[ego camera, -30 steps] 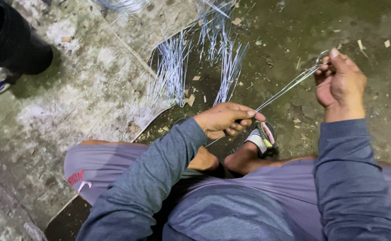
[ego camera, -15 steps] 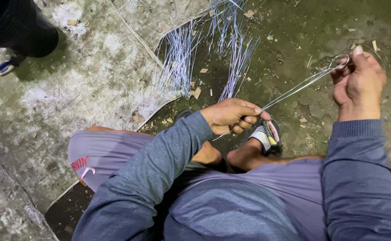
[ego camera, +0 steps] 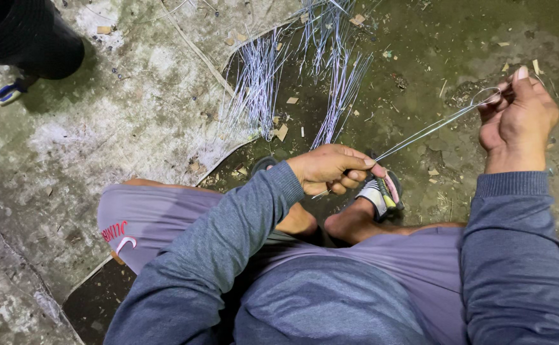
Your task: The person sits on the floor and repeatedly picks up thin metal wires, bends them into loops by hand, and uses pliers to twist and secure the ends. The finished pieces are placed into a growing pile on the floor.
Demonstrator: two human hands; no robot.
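Note:
A thin doubled steel wire (ego camera: 429,129) runs taut between my two hands, ending in a small loop at the right. My left hand (ego camera: 330,169) pinches the wire's near end between thumb and fingers, above my sandalled foot (ego camera: 376,195). My right hand (ego camera: 517,121) is raised at the right and grips the looped end with its fingers curled. Both arms wear grey-blue sleeves.
Bundles of cut silvery wires (ego camera: 257,86) lie fanned on the dirty concrete floor ahead, with wood chips scattered about. Another person's dark trouser leg (ego camera: 30,38) and sandal stand at the top left. My bent knees in grey shorts fill the bottom.
My right hand has moved the looped end to the right and slightly down, drawing the wire out longer. My left hand has kept its pinch in nearly the same place.

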